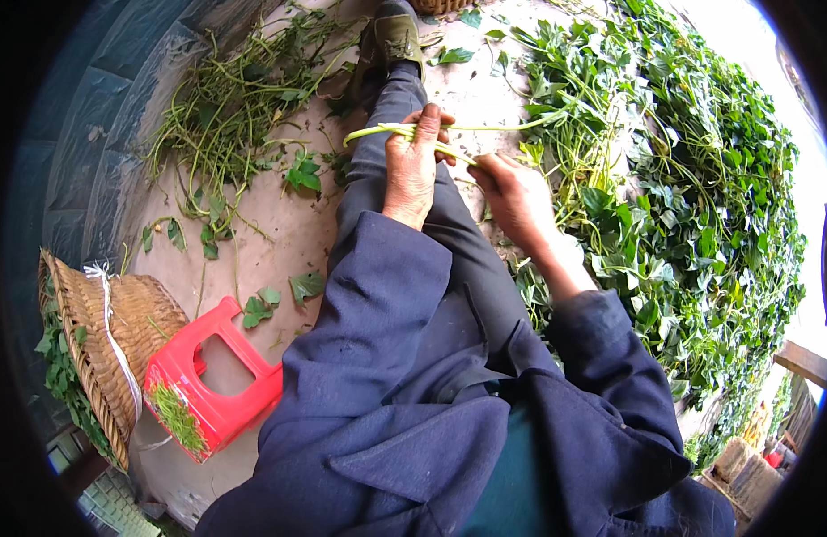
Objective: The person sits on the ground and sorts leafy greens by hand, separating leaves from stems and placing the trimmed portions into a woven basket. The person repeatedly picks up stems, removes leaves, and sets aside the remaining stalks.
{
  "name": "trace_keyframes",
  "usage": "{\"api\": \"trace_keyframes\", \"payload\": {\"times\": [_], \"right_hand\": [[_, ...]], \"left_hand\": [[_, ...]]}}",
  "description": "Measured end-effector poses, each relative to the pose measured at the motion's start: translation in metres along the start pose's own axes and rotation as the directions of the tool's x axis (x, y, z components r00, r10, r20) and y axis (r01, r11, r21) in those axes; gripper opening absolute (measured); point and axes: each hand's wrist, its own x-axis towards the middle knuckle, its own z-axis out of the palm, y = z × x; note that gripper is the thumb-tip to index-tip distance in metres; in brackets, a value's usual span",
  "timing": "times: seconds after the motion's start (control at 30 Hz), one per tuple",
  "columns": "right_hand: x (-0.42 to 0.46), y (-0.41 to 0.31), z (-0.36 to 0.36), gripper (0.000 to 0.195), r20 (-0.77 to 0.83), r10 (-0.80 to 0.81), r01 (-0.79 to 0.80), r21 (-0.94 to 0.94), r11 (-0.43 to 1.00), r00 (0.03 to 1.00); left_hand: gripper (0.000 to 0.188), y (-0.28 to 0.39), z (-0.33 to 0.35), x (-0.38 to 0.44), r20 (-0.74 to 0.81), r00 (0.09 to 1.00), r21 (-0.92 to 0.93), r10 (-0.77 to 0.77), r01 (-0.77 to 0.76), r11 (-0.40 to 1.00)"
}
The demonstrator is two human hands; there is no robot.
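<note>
Several pale green leaf stalks (400, 129) lie across my left hand (412, 164), which grips them above my lower legs. One long stalk stretches from there towards the leafy heap at the right. My right hand (514, 191) pinches the end of another stalk (457, 153) between thumb and fingers. That stalk runs back into my left hand. A large heap of leafy green vines (695, 221) lies to the right of my right hand. At the upper left is a looser pile of mostly bare stalks (225, 121).
A red plastic stool (212, 382) stands at the lower left, with thin green pieces (178, 416) on its seat. Beside it, a woven basket (128, 302) tied with white string holds leaves. Loose leaves (306, 285) lie on the pale floor. Another basket (443, 5) shows beyond my shoe (396, 37).
</note>
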Motion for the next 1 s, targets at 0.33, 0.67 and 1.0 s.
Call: {"api": "trace_keyframes", "payload": {"times": [0.33,0.67,1.0], "right_hand": [[-0.075,0.107,-0.051,0.017,-0.154,0.520,-0.505,0.126,0.854,0.840],[-0.021,0.018,-0.044,0.020,-0.331,0.108,-0.046,0.190,0.981,0.937],[-0.141,0.135,0.025,0.022,0.203,0.286,-0.304,0.061,0.951,0.937]], "left_hand": [[0.031,0.006,-0.007,0.000,0.055,0.998,-0.135,-0.037,0.044,0.990],[0.029,-0.003,0.000,-0.010,0.178,0.976,0.010,-0.129,0.129,0.992],[0.029,0.035,-0.014,-0.041,0.181,0.896,0.295,-0.405,0.343,0.892]]}}
